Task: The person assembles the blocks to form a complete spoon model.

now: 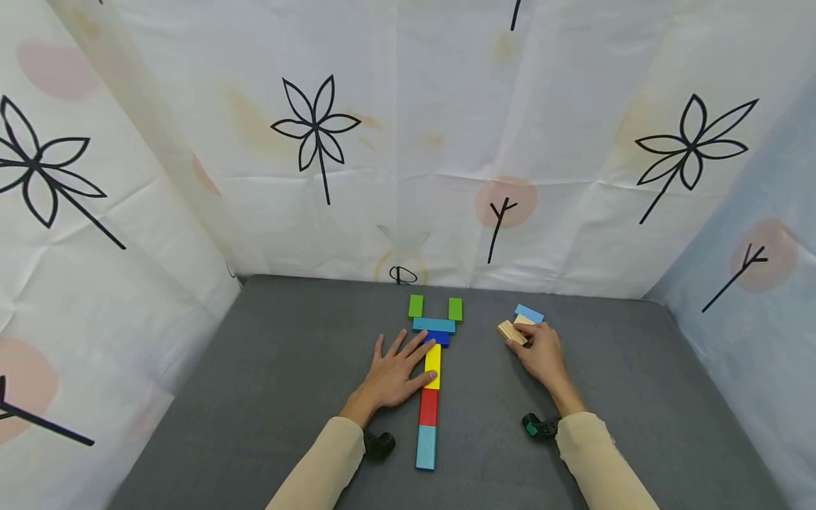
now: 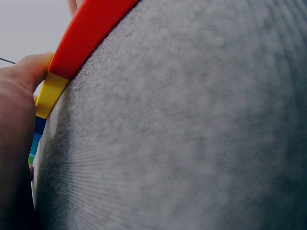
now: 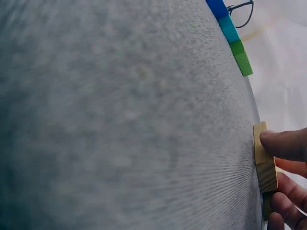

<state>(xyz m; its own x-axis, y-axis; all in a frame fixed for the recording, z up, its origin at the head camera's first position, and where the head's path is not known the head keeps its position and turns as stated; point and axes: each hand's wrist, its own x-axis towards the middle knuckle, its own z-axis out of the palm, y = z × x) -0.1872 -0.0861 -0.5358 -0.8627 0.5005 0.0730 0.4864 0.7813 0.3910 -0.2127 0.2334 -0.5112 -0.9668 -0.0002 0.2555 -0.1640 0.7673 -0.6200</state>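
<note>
Flat coloured blocks form a line on the grey table. From near to far come a light blue block (image 1: pixel 426 448), a red block (image 1: pixel 429 407), a yellow block (image 1: pixel 433 361), a dark blue block (image 1: pixel 440 338) and a crosswise blue block (image 1: pixel 434 325). Fingers spread, my left hand (image 1: pixel 390 377) lies beside the line, its thumb against the yellow block and a fingertip at the dark blue one. My right hand (image 1: pixel 543 355) pinches a plain wooden block (image 1: pixel 512 332) between thumb and fingers. Another wooden piece (image 1: pixel 524 320) and a light blue block (image 1: pixel 530 312) lie beside it, partly hidden.
Two green blocks (image 1: pixel 416 306) stand apart beyond the crosswise blue one. A patterned white cloth (image 1: pixel 446 142) rises behind the grey tabletop (image 1: pixel 306 354) and at both sides. Dark straps with small devices sit at both wrists.
</note>
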